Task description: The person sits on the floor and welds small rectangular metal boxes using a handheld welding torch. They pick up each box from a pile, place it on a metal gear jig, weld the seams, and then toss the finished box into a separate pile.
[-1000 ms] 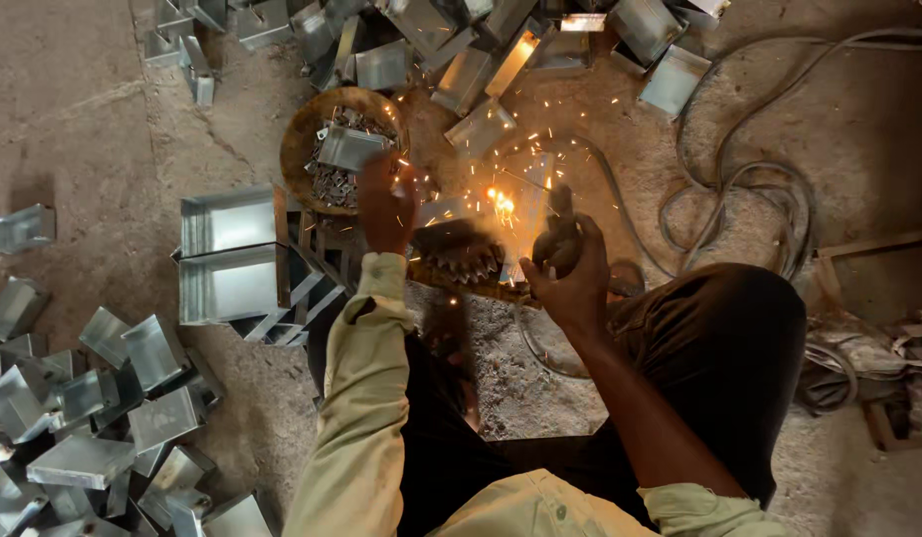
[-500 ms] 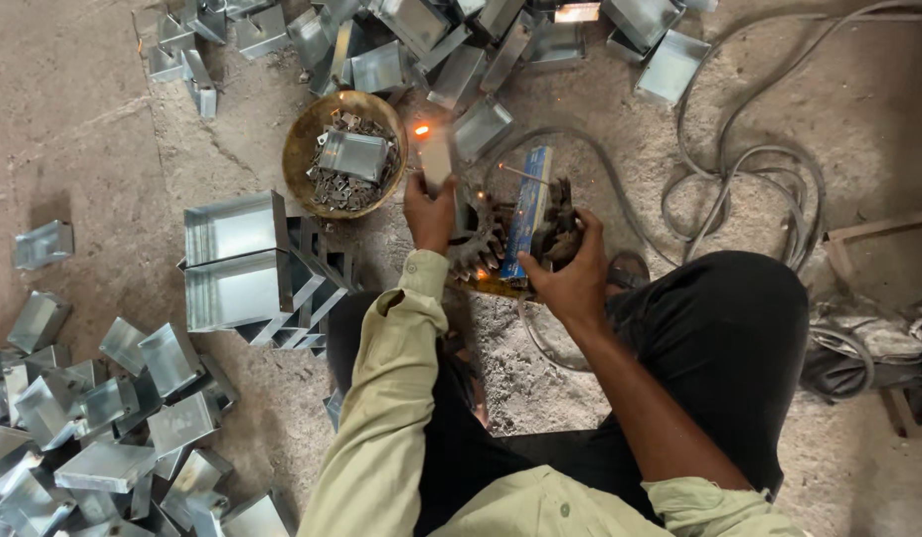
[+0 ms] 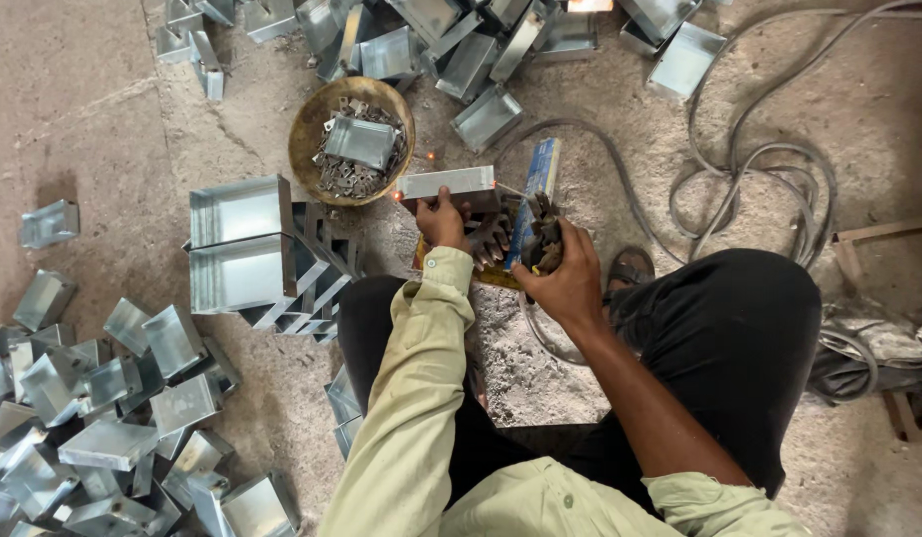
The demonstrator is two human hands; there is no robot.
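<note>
The right hand [image 3: 565, 278] covers most of the dark tool [image 3: 545, 239]; its type cannot be determined. The left hand [image 3: 443, 217] hides the lower edge of the metal box [image 3: 446, 183]. Small parts in the bowl [image 3: 307, 124] are too fine to identify. The box heap [image 3: 93, 428] is cut off at the left edge.

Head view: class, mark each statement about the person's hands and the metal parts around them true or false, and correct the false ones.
1. The left hand holds a folded metal piece. True.
2. The round pan is empty. False: it holds small metal bits and a folded piece.
3. The right hand grips a dark tool. True.
4. Cables lie left of the person. False: they lie to the right.
</note>
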